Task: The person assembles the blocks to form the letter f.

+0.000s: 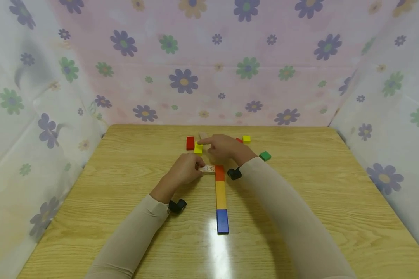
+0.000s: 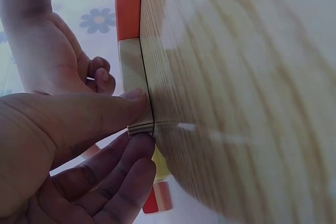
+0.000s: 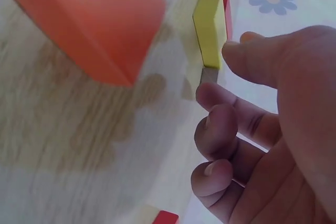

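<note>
A pale wooden block with a printed face (image 1: 209,169) lies at the top of a row of blocks, its right end against an orange-red block (image 1: 220,173). My left hand (image 1: 185,169) holds its free end, thumb (image 2: 113,109) on one face and fingers by the end. Below the orange-red block come a yellow-orange block (image 1: 221,195) and a blue block (image 1: 222,221). My right hand (image 1: 225,147) reaches across beyond the row, index finger extended at a yellow block (image 1: 198,149). In the right wrist view its thumb overlaps that block's edge, the other fingers loosely bent with nothing between them.
A red block (image 1: 190,143) lies left of the yellow one, and a pale block (image 1: 203,135) behind it. Right of my right hand are a partly hidden red block (image 1: 239,140), another yellow block (image 1: 246,139) and a green block (image 1: 265,155). Flowered cloth (image 1: 216,93) walls the table.
</note>
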The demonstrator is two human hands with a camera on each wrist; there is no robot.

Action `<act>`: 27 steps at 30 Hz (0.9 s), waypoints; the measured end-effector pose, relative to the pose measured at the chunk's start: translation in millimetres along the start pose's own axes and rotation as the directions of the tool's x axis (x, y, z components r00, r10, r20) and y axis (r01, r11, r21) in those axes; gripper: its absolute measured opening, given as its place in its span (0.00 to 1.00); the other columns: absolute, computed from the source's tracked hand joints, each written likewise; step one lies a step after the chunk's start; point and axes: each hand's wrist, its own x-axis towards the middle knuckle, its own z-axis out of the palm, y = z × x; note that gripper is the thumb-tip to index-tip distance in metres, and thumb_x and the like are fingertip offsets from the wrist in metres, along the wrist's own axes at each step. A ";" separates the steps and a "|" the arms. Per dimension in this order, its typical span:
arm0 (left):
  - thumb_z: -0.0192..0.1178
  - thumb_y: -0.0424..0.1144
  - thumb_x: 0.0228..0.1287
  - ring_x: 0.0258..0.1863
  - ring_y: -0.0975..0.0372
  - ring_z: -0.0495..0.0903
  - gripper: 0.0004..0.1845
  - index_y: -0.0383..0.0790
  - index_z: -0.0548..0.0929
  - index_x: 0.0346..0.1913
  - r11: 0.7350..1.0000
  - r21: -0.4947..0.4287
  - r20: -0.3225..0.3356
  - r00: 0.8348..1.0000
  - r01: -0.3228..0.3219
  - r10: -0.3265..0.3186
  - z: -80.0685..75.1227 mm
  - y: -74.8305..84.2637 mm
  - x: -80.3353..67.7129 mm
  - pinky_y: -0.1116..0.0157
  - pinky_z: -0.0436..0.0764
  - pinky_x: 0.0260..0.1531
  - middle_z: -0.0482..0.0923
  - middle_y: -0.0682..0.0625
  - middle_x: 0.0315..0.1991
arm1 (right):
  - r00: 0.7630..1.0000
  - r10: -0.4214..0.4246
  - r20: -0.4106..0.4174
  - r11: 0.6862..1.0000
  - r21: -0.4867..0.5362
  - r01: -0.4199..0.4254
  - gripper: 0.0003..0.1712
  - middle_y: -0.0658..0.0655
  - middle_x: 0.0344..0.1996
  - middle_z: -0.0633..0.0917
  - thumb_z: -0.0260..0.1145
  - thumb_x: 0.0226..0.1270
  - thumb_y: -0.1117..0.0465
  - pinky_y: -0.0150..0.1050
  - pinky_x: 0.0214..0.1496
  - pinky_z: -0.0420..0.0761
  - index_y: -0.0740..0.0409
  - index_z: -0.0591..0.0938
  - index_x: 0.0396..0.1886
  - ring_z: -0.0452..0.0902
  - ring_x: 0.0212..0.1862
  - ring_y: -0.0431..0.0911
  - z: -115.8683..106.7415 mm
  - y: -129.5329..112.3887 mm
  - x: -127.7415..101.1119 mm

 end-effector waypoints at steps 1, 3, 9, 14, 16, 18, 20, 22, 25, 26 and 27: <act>0.77 0.35 0.59 0.32 0.61 0.78 0.12 0.40 0.91 0.45 1.000 -0.001 0.000 1.000 -0.001 0.001 0.0 0.2 -0.1 0.65 0.81 0.37 0.84 0.52 0.34 | 1.000 0.007 0.008 1.000 0.007 -0.007 0.32 0.50 0.17 0.68 0.54 0.78 0.65 0.38 0.27 0.59 0.36 0.72 0.77 0.52 0.21 0.44 1.4 0.4 0.9; 0.77 0.34 0.58 0.32 0.61 0.78 0.11 0.40 0.91 0.45 1.000 -0.004 0.000 1.000 -0.004 0.004 0.4 0.0 -0.1 0.65 0.81 0.37 0.84 0.52 0.34 | 1.000 0.022 0.022 0.999 0.025 -0.023 0.31 0.50 0.16 0.70 0.53 0.79 0.64 0.38 0.27 0.60 0.36 0.73 0.76 0.52 0.20 0.44 4.7 1.6 2.5; 0.76 0.34 0.58 0.33 0.61 0.78 0.11 0.40 0.91 0.44 1.000 -0.005 -0.002 1.000 -0.004 0.004 1.6 -1.1 0.9 0.65 0.80 0.37 0.84 0.52 0.34 | 1.000 0.019 -0.001 0.999 0.037 -0.019 0.28 0.52 0.22 0.79 0.52 0.80 0.63 0.39 0.30 0.63 0.39 0.76 0.73 0.56 0.23 0.44 10.7 4.3 1.6; 0.76 0.34 0.59 0.34 0.61 0.78 0.11 0.41 0.91 0.45 1.000 0.002 0.005 1.000 0.001 -0.001 1.9 -0.7 1.5 0.65 0.80 0.38 0.84 0.52 0.35 | 0.999 0.011 -0.032 1.000 0.016 -0.011 0.26 0.54 0.37 0.86 0.54 0.78 0.64 0.39 0.34 0.65 0.41 0.81 0.68 0.63 0.28 0.45 9.6 5.0 -1.1; 0.76 0.35 0.59 0.34 0.61 0.78 0.11 0.41 0.91 0.45 1.000 0.004 0.007 1.000 0.001 -0.001 1.5 0.1 1.2 0.65 0.80 0.38 0.84 0.52 0.35 | 0.999 0.015 -0.052 1.000 -0.003 -0.015 0.24 0.54 0.48 0.87 0.55 0.76 0.64 0.39 0.37 0.68 0.43 0.84 0.65 0.69 0.33 0.45 8.2 4.2 -3.3; 0.76 0.34 0.59 0.34 0.61 0.78 0.12 0.40 0.91 0.46 1.000 0.002 0.010 1.000 0.002 -0.002 1.5 0.4 1.0 0.65 0.80 0.37 0.84 0.52 0.36 | 0.997 0.023 -0.076 1.000 -0.014 -0.025 0.23 0.54 0.56 0.86 0.58 0.73 0.64 0.40 0.40 0.72 0.44 0.87 0.61 0.74 0.39 0.48 6.7 3.0 -6.4; 0.76 0.34 0.59 0.34 0.61 0.78 0.12 0.40 0.91 0.46 1.000 0.001 0.010 1.000 0.005 -0.005 1.4 0.5 0.7 0.65 0.81 0.37 0.84 0.52 0.36 | 0.995 0.028 -0.099 0.999 -0.032 -0.031 0.21 0.55 0.59 0.83 0.62 0.69 0.63 0.42 0.47 0.77 0.45 0.89 0.58 0.78 0.46 0.49 5.6 2.4 -9.4; 0.76 0.34 0.59 0.34 0.61 0.78 0.12 0.40 0.91 0.47 1.000 0.000 0.009 1.000 0.011 -0.011 1.3 0.5 0.5 0.65 0.81 0.37 0.84 0.52 0.36 | 0.992 0.032 -0.120 0.999 -0.039 -0.036 0.20 0.54 0.60 0.81 0.65 0.67 0.62 0.44 0.53 0.81 0.46 0.90 0.55 0.79 0.53 0.50 5.2 2.5 -12.1; 0.76 0.35 0.60 0.35 0.61 0.78 0.12 0.40 0.91 0.47 1.000 0.000 0.008 1.000 0.018 -0.018 1.1 0.6 0.2 0.65 0.81 0.38 0.84 0.52 0.36 | 0.990 0.038 -0.135 0.999 -0.026 -0.041 0.18 0.53 0.64 0.80 0.69 0.64 0.61 0.48 0.62 0.81 0.47 0.90 0.54 0.78 0.62 0.52 5.8 3.4 -14.5; 0.76 0.35 0.60 0.35 0.61 0.78 0.12 0.40 0.91 0.47 1.000 -0.001 0.009 1.000 0.020 -0.020 1.0 0.7 0.0 0.65 0.81 0.38 0.84 0.52 0.36 | 0.990 0.045 -0.137 0.999 -0.019 -0.048 0.18 0.51 0.66 0.79 0.70 0.64 0.61 0.49 0.63 0.80 0.47 0.90 0.54 0.77 0.65 0.52 6.2 3.6 -15.0; 0.76 0.35 0.60 0.35 0.61 0.78 0.12 0.40 0.91 0.47 1.000 -0.002 0.010 1.000 0.021 -0.021 0.8 0.8 -0.1 0.65 0.81 0.38 0.84 0.52 0.37 | 0.990 0.051 -0.135 0.999 -0.008 -0.053 0.18 0.51 0.67 0.79 0.70 0.64 0.60 0.49 0.65 0.79 0.47 0.90 0.54 0.76 0.67 0.53 6.4 3.5 -15.3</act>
